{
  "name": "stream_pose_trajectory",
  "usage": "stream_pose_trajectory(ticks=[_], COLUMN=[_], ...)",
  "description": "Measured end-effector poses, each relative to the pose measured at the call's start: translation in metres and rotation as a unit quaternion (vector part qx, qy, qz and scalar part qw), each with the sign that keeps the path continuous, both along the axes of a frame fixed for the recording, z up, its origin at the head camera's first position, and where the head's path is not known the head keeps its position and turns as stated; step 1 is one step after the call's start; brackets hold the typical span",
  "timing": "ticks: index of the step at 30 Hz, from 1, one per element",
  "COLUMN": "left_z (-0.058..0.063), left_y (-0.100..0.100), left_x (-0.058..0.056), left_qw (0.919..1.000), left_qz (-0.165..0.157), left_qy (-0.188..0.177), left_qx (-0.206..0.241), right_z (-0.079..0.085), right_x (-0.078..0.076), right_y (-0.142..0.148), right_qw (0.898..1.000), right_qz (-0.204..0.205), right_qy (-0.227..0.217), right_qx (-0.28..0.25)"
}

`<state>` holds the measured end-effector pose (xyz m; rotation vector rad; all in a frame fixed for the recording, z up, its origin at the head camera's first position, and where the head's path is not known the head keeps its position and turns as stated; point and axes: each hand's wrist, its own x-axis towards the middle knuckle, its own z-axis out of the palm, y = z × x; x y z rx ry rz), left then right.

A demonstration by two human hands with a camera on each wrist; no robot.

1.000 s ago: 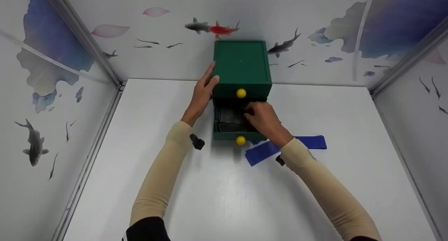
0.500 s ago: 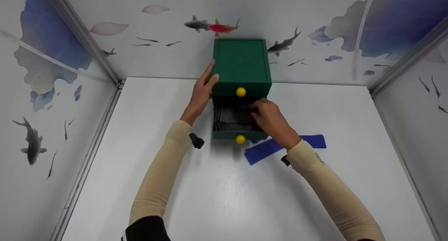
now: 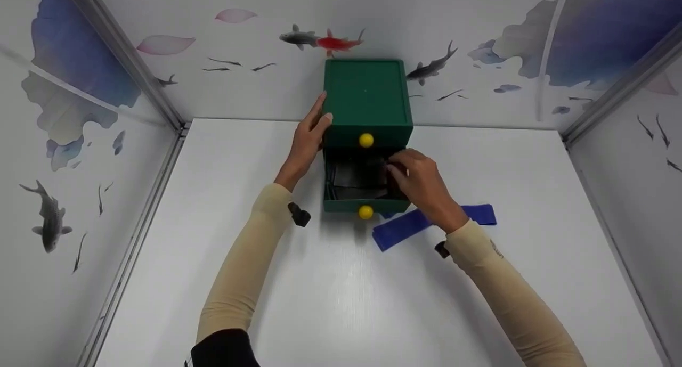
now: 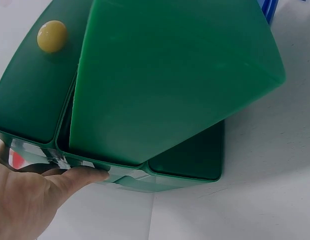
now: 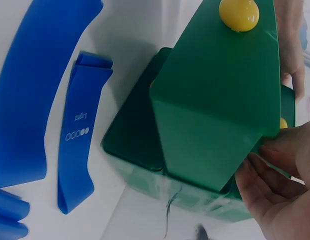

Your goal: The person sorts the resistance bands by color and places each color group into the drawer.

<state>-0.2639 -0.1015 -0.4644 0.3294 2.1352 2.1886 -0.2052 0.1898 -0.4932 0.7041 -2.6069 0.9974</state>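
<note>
A green drawer cabinet [image 3: 366,92] stands against the back wall, its middle drawer [image 4: 165,75] pulled out. Inside lie flat black pieces [image 3: 354,175], too dark to make out. My left hand [image 3: 306,146] rests against the cabinet's left side, thumb along it near the front edge. At the right rim of the pulled-out drawer is my right hand [image 3: 423,183], fingers bent and thumb close to them. Whether it pinches something is hidden. Blue loop bands [image 3: 402,230], one printed with white lettering, lie on the table below that hand and partly behind the wrist.
Yellow ball knobs [image 3: 366,140] stick out from the drawer fronts. The white table [image 3: 330,298] meets printed panels behind and at both sides. A metal frame rail [image 3: 133,239] runs along the left edge.
My right hand has shifted to the right, from over the drawer's inside to its right rim. The left hand stays against the cabinet.
</note>
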Motion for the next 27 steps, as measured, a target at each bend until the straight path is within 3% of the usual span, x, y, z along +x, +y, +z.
stream_pose_trajectory(ticks=[7, 13, 18, 27], left_z=[-0.003, -0.016, -0.029, -0.03], left_y=[0.0, -0.001, 0.0, 0.001], left_x=[-0.002, -0.013, -0.021, -0.019], left_qw=[1.0, 1.0, 0.9999, 0.9997], left_qz=[-0.001, 0.002, 0.007, 0.013], left_qy=[-0.001, 0.0, 0.01, 0.018], left_qx=[-0.005, -0.004, -0.009, -0.008], right_z=[-0.021, -0.045, -0.06, -0.075], right_x=[0.0, 0.006, 0.018, 0.048], right_y=[0.034, 0.057, 0.062, 0.057], right_qw=[0.997, 0.996, 0.994, 0.99], right_qz=[-0.022, -0.047, -0.051, -0.032], right_qy=[0.027, -0.005, -0.04, -0.053], right_qx=[-0.071, -0.08, -0.093, -0.125])
